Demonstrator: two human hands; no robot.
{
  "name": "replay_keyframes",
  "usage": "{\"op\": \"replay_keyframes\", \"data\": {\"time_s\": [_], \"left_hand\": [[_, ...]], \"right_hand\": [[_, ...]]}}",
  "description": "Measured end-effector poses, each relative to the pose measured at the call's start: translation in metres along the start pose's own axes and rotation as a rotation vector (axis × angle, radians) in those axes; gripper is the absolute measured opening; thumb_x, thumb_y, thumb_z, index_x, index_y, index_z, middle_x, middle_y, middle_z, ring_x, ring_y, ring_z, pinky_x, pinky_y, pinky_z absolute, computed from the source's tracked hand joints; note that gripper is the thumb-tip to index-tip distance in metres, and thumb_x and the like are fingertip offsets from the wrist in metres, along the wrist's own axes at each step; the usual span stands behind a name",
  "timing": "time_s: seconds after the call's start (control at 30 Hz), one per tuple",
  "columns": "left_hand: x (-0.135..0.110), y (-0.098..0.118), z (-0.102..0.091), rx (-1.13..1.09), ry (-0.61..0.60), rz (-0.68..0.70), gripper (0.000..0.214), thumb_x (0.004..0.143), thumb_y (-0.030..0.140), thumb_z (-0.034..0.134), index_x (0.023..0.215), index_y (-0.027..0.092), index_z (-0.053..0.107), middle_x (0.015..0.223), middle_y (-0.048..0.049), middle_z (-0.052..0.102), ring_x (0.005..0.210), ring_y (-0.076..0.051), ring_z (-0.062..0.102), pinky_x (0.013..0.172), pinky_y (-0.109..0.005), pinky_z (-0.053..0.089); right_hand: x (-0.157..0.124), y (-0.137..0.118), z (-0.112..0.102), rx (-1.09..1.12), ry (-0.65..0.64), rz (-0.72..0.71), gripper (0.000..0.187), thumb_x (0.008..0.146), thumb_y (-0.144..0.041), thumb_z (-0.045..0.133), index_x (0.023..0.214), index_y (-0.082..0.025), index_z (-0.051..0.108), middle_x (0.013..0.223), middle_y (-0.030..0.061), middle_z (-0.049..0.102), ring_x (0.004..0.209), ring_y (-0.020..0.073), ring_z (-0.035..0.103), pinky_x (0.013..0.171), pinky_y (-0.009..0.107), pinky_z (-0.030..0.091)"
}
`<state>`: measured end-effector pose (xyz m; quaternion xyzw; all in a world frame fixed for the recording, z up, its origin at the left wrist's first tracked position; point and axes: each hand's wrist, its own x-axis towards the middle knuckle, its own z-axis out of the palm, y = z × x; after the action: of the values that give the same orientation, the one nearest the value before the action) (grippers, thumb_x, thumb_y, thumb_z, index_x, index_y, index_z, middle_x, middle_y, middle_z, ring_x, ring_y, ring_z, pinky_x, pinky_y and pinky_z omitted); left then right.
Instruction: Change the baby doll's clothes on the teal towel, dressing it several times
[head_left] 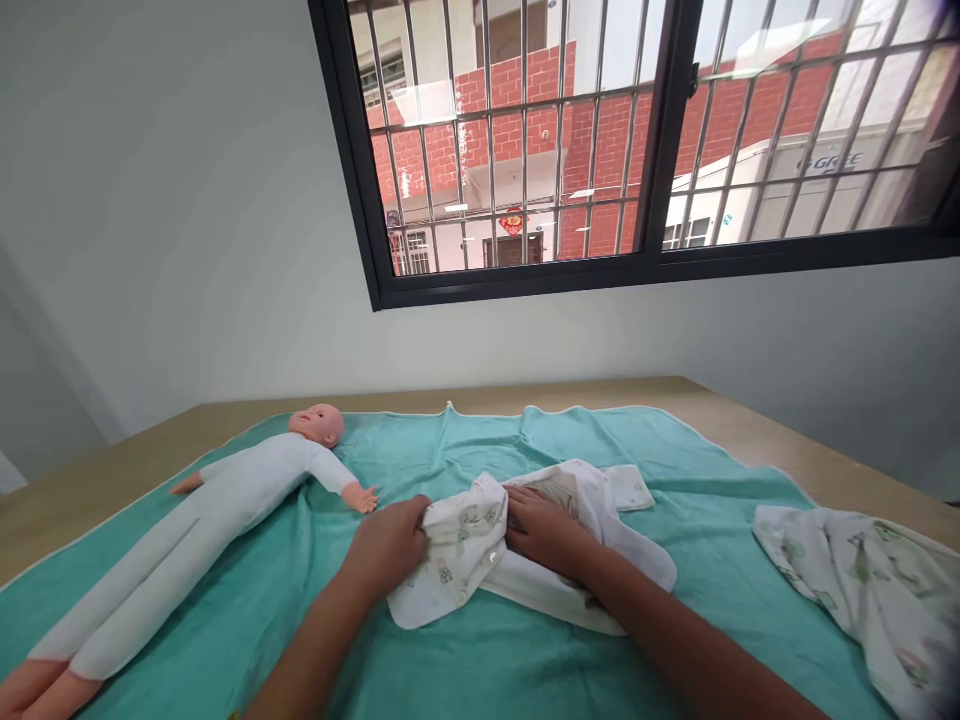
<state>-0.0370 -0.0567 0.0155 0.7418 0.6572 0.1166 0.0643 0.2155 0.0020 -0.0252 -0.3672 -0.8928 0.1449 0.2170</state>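
The shirt point(517, 580) lies spread and rumpled on the green cloth point(420, 670) over the desk point(735, 430), 2 hands on it. The left hand point(391, 545) is clamped on its patterned edge; the right hand point(546, 528) has its fingers tucked inside, and I cannot tell if they grip. The doll point(247, 485) lies left, a printed garment point(870, 570) right.

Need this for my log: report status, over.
Left hand gripping shirt, right hand on it. Shirt rumpled on green cloth. Doll lies left, apart from shirt.
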Motion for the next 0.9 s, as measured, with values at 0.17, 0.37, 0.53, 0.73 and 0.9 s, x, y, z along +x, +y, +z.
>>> {"op": "replay_keyframes", "data": {"time_s": [0.17, 0.37, 0.53, 0.73, 0.9], "left_hand": [[0.003, -0.014, 0.001, 0.069, 0.252, -0.193, 0.032, 0.089, 0.02, 0.032, 0.104, 0.021, 0.06, 0.107, -0.0075, 0.067, 0.089, -0.023, 0.062, 0.063, -0.029, 0.035], [0.018, -0.044, -0.003, -0.087, 0.504, -0.325, 0.035, 0.094, 0.027, 0.029, 0.114, 0.016, 0.056, 0.117, -0.0115, 0.062, 0.102, -0.026, 0.058, 0.08, -0.036, 0.044], [0.035, -0.045, 0.015, -0.13, 0.799, -0.174, 0.03, 0.091, 0.021, 0.034, 0.113, 0.013, 0.053, 0.128, -0.0176, 0.048, 0.125, -0.025, 0.044, 0.104, -0.039, 0.038], [0.018, -0.009, 0.022, 0.051, 0.668, 0.074, 0.031, 0.092, 0.019, 0.033, 0.112, 0.018, 0.057, 0.127, -0.0135, 0.055, 0.125, -0.028, 0.045, 0.104, -0.045, 0.032], [-0.002, 0.021, 0.012, -0.127, 0.098, 0.097, 0.026, 0.088, 0.046, 0.047, 0.087, 0.023, 0.06, 0.086, -0.0026, 0.067, 0.078, -0.021, 0.06, 0.069, -0.032, 0.042]], "right_hand": [[0.0, 0.001, 0.001, -0.018, -0.041, 0.03, 0.049, 0.089, -0.039, 0.048, 0.137, -0.026, 0.05, 0.142, 0.0047, 0.05, 0.132, 0.0256, 0.042, 0.112, 0.044, 0.028], [-0.001, 0.001, 0.001, -0.03, -0.057, 0.081, 0.051, 0.091, -0.044, 0.043, 0.136, -0.023, 0.052, 0.144, 0.0046, 0.047, 0.134, 0.0255, 0.039, 0.113, 0.043, 0.027], [-0.003, 0.0, -0.001, -0.034, -0.059, 0.085, 0.051, 0.091, -0.045, 0.042, 0.137, -0.025, 0.05, 0.146, 0.0026, 0.045, 0.135, 0.0244, 0.038, 0.114, 0.043, 0.027], [0.0, 0.005, 0.001, -0.018, -0.063, 0.072, 0.05, 0.091, -0.042, 0.043, 0.138, -0.026, 0.05, 0.147, 0.0029, 0.044, 0.137, 0.0248, 0.036, 0.115, 0.044, 0.024], [-0.001, 0.003, 0.0, -0.043, -0.089, 0.015, 0.048, 0.094, -0.041, 0.039, 0.14, -0.029, 0.047, 0.149, 0.0036, 0.04, 0.138, 0.0277, 0.033, 0.113, 0.049, 0.024]]}}
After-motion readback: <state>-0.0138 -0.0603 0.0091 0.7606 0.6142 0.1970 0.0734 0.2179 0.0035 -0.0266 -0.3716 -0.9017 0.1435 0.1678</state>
